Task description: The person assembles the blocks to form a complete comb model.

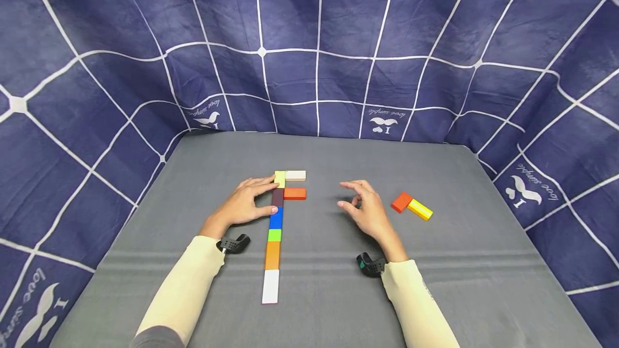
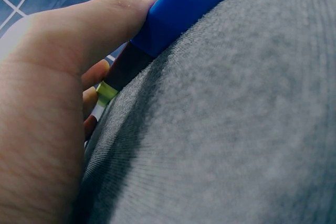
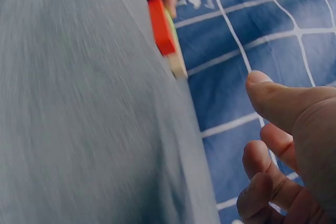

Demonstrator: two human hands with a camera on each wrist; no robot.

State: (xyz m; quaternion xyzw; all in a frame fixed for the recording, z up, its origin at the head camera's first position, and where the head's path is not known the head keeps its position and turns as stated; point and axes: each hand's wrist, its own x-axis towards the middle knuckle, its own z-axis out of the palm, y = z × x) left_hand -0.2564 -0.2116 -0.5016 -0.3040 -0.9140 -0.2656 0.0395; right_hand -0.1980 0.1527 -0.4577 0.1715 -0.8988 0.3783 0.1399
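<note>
A column of coloured blocks runs toward me on the grey surface: yellow-green [image 1: 280, 178], dark maroon [image 1: 278, 197], blue [image 1: 276, 219], bright green [image 1: 274, 235], orange [image 1: 273, 255] and white [image 1: 271, 286]. To the right of its far end, a cream block [image 1: 296, 175] and a red-orange block [image 1: 295, 194] lie sideways against it. My left hand [image 1: 244, 203] rests along the column's left side, thumb at the blue block [image 2: 184, 6] and outstretched fingers near the yellow-green one. Holding nothing, my right hand [image 1: 368, 208] hovers to the right with loosely bent fingers.
Right of my right hand lie a red-orange block [image 1: 402, 202] and a yellow block [image 1: 420, 209], touching at their ends. Blue cloth with white lines [image 1: 348, 79] hangs behind and at both sides of the grey surface [image 1: 483, 283].
</note>
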